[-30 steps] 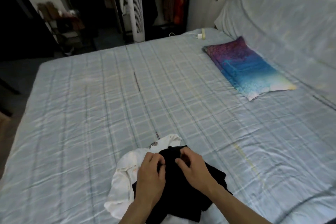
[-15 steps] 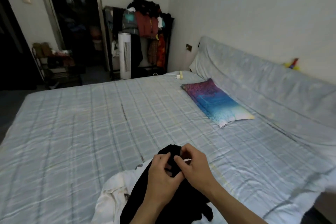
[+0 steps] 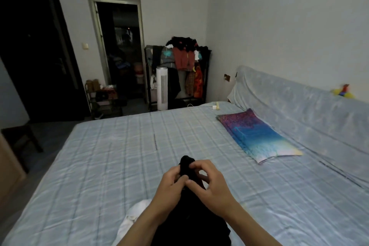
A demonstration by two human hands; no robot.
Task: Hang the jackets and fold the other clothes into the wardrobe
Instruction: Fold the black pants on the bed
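Black soft cloth garment: we hold it up between both hands, its bunched top poking out just above our fingertips, the rest hanging down between our forearms.
Left hand: fingers curled, thumb pressed to the cloth, pinching one side of the bunch.
Right hand: thumb and forefinger nip the cloth just beside the left thumb, and the outer fingers are bent and loosely spread.
White crumpled garment: lies on the bed below and to the left of our left wrist, partly hidden by the black cloth.
Pale blue checked bed sheet: spreads beneath and far beyond both hands.
Dark metal clothes rack: well beyond our hands, by the far wall, heaped with clothes.
Risk, grip: both pinches sit close together on one small bunch. If either slips, we judge the cloth drops onto the white piece and the two tangle.
Risk, fold: we cannot tell which edge we hold. Spreading from the wrong seam would likely leave a crooked fold.
Risk, light: the room is dim and black cloth hides its seams, so we may misjudge whether it hangs or folds.
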